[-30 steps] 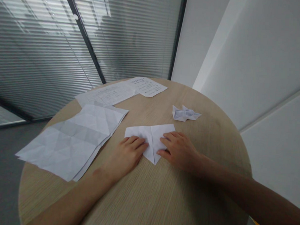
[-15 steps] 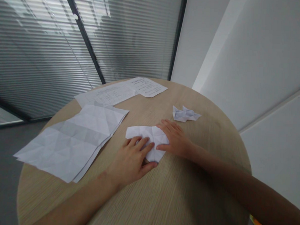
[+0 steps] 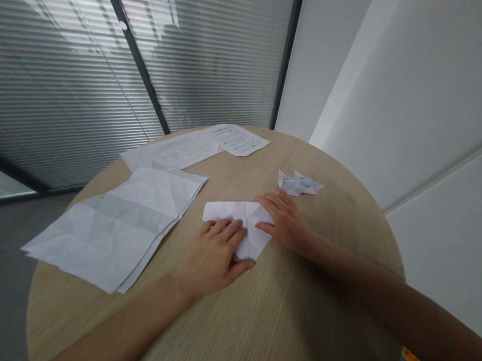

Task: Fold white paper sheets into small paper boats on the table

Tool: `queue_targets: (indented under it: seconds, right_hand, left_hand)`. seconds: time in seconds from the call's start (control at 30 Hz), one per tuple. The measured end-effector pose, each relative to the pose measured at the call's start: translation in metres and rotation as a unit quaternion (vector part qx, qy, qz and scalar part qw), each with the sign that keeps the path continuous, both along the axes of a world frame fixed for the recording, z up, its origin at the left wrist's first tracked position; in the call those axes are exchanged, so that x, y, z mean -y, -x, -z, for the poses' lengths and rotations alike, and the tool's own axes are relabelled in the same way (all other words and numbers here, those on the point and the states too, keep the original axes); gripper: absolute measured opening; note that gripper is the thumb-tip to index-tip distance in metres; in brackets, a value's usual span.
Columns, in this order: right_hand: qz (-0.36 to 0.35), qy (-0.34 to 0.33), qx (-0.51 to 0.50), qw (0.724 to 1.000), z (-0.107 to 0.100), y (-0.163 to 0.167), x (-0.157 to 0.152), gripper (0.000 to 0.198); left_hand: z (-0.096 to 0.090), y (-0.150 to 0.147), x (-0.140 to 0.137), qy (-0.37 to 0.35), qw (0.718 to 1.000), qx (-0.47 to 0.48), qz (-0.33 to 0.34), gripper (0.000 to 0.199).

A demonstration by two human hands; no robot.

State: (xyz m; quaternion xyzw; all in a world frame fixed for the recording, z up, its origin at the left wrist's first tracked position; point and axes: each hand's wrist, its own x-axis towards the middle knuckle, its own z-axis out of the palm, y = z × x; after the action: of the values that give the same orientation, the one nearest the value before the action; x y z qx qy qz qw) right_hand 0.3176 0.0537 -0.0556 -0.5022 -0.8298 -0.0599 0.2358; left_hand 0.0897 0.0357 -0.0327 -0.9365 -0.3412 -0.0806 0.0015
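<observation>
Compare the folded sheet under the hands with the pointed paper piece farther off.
Size: the folded sheet is larger than the pointed paper piece.
Shape: the folded sheet lies fairly flat, while the pointed paper piece has raised points.
Hands: the left hand and right hand are on the folded sheet; the pointed paper piece sits beyond the right hand, contact unclear.
Both are white folded paper on the wooden table.
</observation>
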Motion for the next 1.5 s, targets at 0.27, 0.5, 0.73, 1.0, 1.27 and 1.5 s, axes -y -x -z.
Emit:
queue_targets:
  seconds: [0.27, 0.5, 0.73, 1.0, 1.27, 1.5]
  right_hand:
    - [-0.067, -0.035, 0.027, 0.997, -0.005, 0.004, 0.011, 0.023]
    - [-0.164, 0.072, 0.081, 0.981, -0.007, 0.007, 0.014, 0.033]
    - [-0.196, 0.151, 0.083, 0.965, -0.004, 0.006, 0.014, 0.052]
    - [-0.202, 0.198, 0.042, 0.958, -0.008, -0.016, 0.019, 0.059]
    - [-0.156, 0.230, 0.034, 0.960, -0.026, -0.037, 0.028, 0.049]
    - [-0.117, 0.195, 0.060, 0.972, -0.033, -0.045, 0.026, 0.036]
  left_hand:
    - [0.003, 0.001, 0.001, -0.141, 0.989, 0.021, 0.031, 0.056]
    - [0.000, 0.000, -0.001, -0.064, 0.996, -0.024, 0.057, 0.057]
    - [0.006, 0.001, -0.004, -0.011, 1.000, -0.014, 0.017, 0.074]
    - [0.006, 0.012, -0.005, 0.014, 0.999, -0.034, 0.001, 0.078]
    - [-0.002, 0.032, -0.005, 0.028, 0.998, -0.018, -0.044, 0.078]
    - [-0.002, 0.040, -0.005, -0.003, 0.998, -0.014, -0.063, 0.075]
